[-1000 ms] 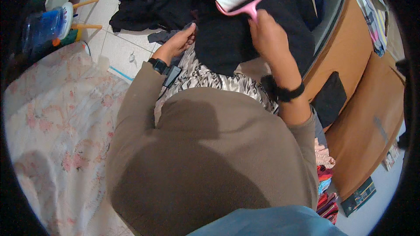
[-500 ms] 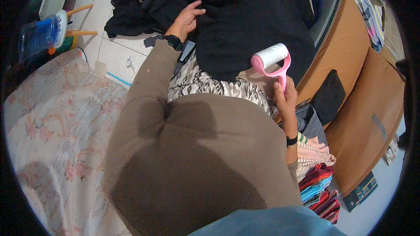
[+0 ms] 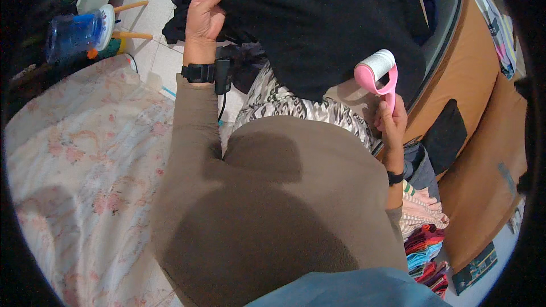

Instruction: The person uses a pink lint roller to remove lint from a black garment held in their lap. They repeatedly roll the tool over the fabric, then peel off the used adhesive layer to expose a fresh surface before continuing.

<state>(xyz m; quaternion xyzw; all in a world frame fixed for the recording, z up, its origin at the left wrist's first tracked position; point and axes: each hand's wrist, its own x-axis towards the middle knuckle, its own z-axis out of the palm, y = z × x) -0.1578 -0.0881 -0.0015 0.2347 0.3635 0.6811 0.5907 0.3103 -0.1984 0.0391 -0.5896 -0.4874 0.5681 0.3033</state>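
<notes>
The right hand (image 3: 392, 120) grasps the pink roller (image 3: 376, 70) by its handle (image 3: 390, 100), near the black cloth (image 3: 335, 31); it seems light and stiff, probably sticky on the roll (image 3: 382, 61) — the handle suits holding; left hand (image 3: 203, 18) looks empty.

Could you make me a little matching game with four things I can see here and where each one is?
Things:
1. Pink-handled roller
2. Black garment
3. Floral cloth
4. Folded clothes

Places:
A. Spread along the picture's left side
B. Stacked at the lower right
C. Held in the right hand
D. Draped across the lap

Pairs: 1-C, 2-D, 3-A, 4-B
</notes>
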